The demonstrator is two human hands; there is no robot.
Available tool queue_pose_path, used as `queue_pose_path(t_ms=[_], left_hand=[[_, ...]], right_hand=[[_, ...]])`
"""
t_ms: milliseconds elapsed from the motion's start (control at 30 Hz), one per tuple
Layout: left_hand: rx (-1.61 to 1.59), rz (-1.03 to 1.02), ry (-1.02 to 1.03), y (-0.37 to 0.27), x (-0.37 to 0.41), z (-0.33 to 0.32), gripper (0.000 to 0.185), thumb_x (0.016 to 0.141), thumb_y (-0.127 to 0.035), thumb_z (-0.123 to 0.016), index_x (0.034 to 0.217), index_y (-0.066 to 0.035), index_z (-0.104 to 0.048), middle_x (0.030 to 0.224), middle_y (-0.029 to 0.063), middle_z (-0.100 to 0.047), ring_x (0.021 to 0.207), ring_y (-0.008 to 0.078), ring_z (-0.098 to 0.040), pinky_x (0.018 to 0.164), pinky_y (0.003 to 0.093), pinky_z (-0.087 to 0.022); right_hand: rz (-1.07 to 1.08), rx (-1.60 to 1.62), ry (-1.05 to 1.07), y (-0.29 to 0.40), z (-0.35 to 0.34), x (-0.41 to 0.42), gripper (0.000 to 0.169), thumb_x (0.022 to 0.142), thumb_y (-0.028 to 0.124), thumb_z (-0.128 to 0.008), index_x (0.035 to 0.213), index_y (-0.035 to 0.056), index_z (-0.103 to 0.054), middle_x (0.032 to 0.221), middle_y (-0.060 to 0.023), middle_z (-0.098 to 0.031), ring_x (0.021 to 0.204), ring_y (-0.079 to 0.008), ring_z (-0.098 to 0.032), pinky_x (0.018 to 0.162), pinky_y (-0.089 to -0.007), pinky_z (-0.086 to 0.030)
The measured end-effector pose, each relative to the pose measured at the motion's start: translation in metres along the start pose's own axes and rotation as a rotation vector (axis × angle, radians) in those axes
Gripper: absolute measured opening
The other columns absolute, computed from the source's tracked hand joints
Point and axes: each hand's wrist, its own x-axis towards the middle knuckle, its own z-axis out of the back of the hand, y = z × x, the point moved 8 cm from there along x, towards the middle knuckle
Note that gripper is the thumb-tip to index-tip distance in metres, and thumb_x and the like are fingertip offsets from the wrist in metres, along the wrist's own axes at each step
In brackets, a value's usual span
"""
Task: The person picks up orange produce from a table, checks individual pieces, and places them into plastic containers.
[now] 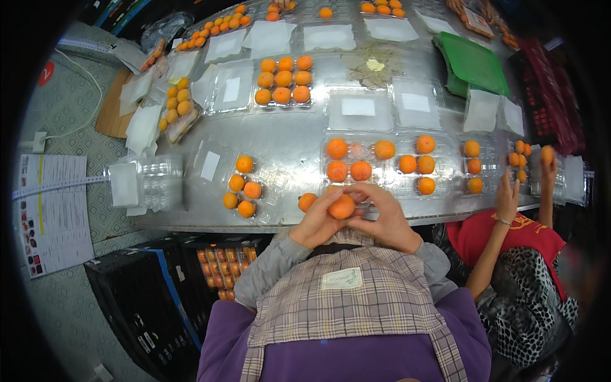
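Close in front of my apron (353, 296), an orange citrus fruit (342, 206) is held between both hands. My left hand (317, 219) cups it from the left with the thumb along its side. From the right, the curved fingers and thumb of my right hand (389, 217) meet the same fruit. Just beyond my hands lies a clear plastic tray (372, 184) with several fruits in its cups; my fingers partly hide its near end. Another citrus fruit (307, 202) rests by the table edge, beside my left hand. Further left, a clear tray (265, 205) holds several fruits.
A co-worker's hand (548, 167) at the right raises a fruit. Stacked clear trays (160, 184) stand at the table's left edge. Across the steel table (267, 129) are a filled tray (283, 88), trays with white pads (360, 117) and a green plastic tray (472, 67). Black crates (138, 305) stand below left.
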Motion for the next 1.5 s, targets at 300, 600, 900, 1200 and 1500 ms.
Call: queue_pose_path(t_ms=[300,600,900,1200,1500], left_hand=[[0.109,-0.056,-0.084,-0.019,-0.005,0.029,0.018,0.106,-0.023,-0.061,0.113,-0.006,-0.06,0.105,0.0078,-0.068,0.093,0.0196,-0.07,0.08,0.0333,-0.06],[0.112,-0.108,-0.054,-0.023,-0.002,0.039,0.02,0.104,-0.021,-0.059,0.103,-0.002,-0.064,0.1,0.0122,-0.069,0.093,0.0241,-0.07,0.082,0.0363,-0.059],[0.33,-0.24,-0.111,-0.031,-0.009,0.021,0.027,0.097,-0.01,-0.068,0.122,-0.001,-0.063,0.104,0.0106,-0.069,0.087,0.022,-0.071,0.08,0.033,-0.059],[1.301,-1.006,-0.169,-0.076,-0.054,-0.061,0.068,0.077,-0.01,-0.086,0.14,-0.006,-0.062,0.114,0.0121,-0.069,0.1,0.0261,-0.072,0.085,0.0342,-0.059],[1.305,-1.024,-0.189,-0.078,-0.067,-0.057,0.061,0.074,-0.006,-0.084,0.133,-0.005,-0.068,0.111,0.0129,-0.069,0.097,0.0238,-0.071,0.083,0.0325,-0.058]], right_hand=[[-0.066,-0.74,-0.188,-0.084,0.017,0.029,0.056,0.073,0.013,-0.084,0.127,0.0077,-0.067,0.116,-0.0116,-0.058,0.105,-0.0319,-0.057,0.086,-0.0436,-0.047],[-0.036,-0.754,-0.219,-0.085,0.006,0.031,0.036,0.072,0.013,-0.083,0.105,0.0108,-0.068,0.109,-0.0063,-0.063,0.103,-0.0288,-0.057,0.089,-0.0445,-0.04],[-0.22,0.027,-0.297,-0.083,0.017,0.016,0.046,0.086,0.02,-0.081,0.127,0.0088,-0.065,0.11,-0.003,-0.069,0.099,-0.0158,-0.064,0.087,-0.0348,-0.048],[-0.484,0.923,-0.095,-0.075,-0.035,-0.006,0.051,0.104,0.025,-0.065,0.147,0.0009,-0.053,0.127,-0.0089,-0.067,0.11,-0.0151,-0.067,0.092,-0.0313,-0.056],[-0.288,0.676,-0.036,-0.031,-0.033,0.001,0.066,0.093,0.015,-0.079,0.151,0.0019,-0.05,0.14,-0.0113,-0.061,0.117,-0.0176,-0.065,0.103,-0.0321,-0.051]])
